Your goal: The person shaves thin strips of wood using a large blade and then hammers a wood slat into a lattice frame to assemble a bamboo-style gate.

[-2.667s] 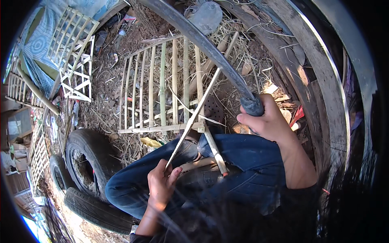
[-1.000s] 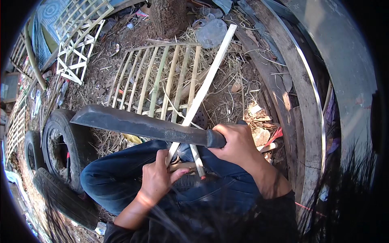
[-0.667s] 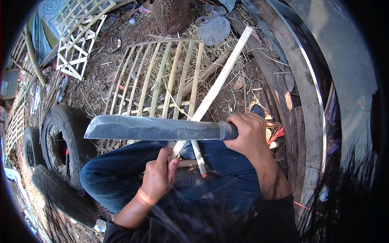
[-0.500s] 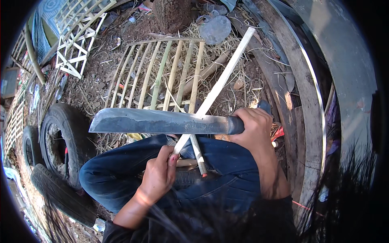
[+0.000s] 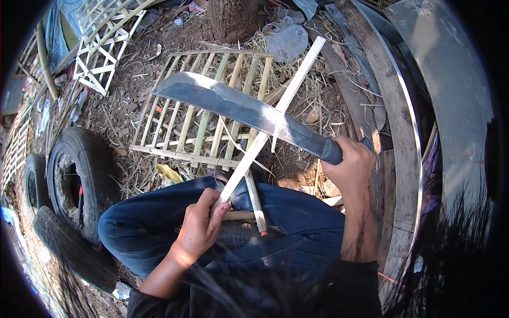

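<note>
My left hand (image 5: 200, 218) is closed round the near end of a long pale bamboo strip (image 5: 245, 165), which slants away to the upper right. In my right hand (image 5: 350, 162) is the dark handle of a machete (image 5: 225, 103). Its broad, worn blade lies across the strip a little beyond the middle and points to the far left. A thin sliver (image 5: 274, 135) hangs beside the strip just below the blade. Under the strip, between my legs, a round stick (image 5: 255, 204) with a reddish tip slopes toward me.
A slatted bamboo panel (image 5: 193, 158) lies on the straw-littered ground ahead. Old tires (image 5: 87, 159) stand at the left. Weathered planks (image 5: 395, 106) and a grey board (image 5: 456, 79) run along the right. A tree trunk (image 5: 230, 21) rises at the back, with clear plastic (image 5: 286, 42) beside it.
The machete has moved up along the strip and away from me, its tip swinging toward the far side. My right hand has shifted right. The left hand still holds the strip's near end.
</note>
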